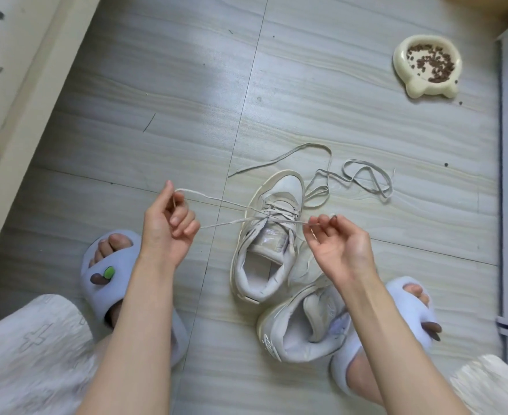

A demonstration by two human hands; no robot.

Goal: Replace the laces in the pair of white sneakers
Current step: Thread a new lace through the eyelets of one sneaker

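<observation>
Upright sneaker: a worn white leather sneaker stands on the pale grey wood-grain floor, toe pointing away, a thin off-white lace threaded across its eyelets.
Left hand: the left hand is raised to the left of that shoe, its grip closed on a loop of the lace between thumb and forefinger; two strands run from it to the eyelets.
Right hand: the right hand hovers just right of the tongue, its grip pinching the other lace end at the fingertips.
Second sneaker: the matching white sneaker lies tilted on its side nearer the person, unlaced, touching the first shoe's heel.
Loose lace: a flat grey-white lace lies in loops on the floor beyond the upright shoe.
Feet: pale blue open-toe slippers flank the shoes.
Far right: a cream ceramic pet bowl holds brown kibble.
</observation>
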